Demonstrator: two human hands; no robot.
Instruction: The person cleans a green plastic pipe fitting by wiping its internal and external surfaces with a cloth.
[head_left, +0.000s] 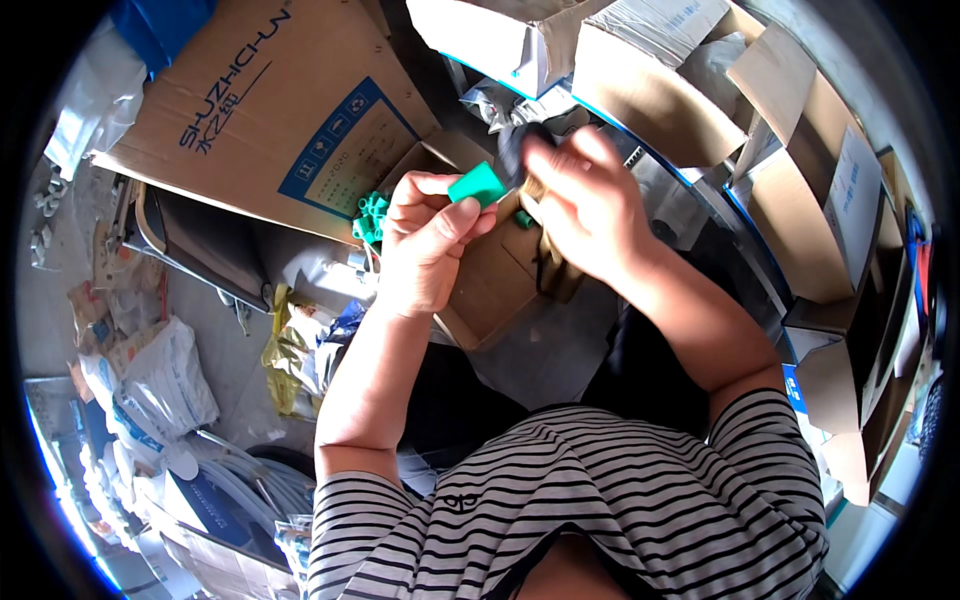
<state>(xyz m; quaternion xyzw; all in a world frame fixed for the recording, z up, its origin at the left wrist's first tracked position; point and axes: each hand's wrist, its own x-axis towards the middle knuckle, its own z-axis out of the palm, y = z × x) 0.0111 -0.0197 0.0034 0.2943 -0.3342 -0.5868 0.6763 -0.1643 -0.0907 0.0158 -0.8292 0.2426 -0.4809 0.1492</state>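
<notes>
Between the thumb and fingers of my left hand (435, 232) is a green plastic piece (478, 185), likely a pipe fitting, tilted over an open cardboard box (495, 289). My right hand (589, 202) is blurred, just to the right of that piece. Its fingers close on a dark object (517, 150), too blurred to name. Inside the box lies a small green fitting (524, 219), partly under the right hand. A cluster of green plastic fittings (371, 217) shows beside my left wrist.
A large printed carton (247, 97) stands at the upper left, above a dark-padded chair (202, 232). Open cardboard bins (652, 97) line the right side. Plastic bags (169, 375) and coiled pale tubing (232, 472) lie on the floor at the left.
</notes>
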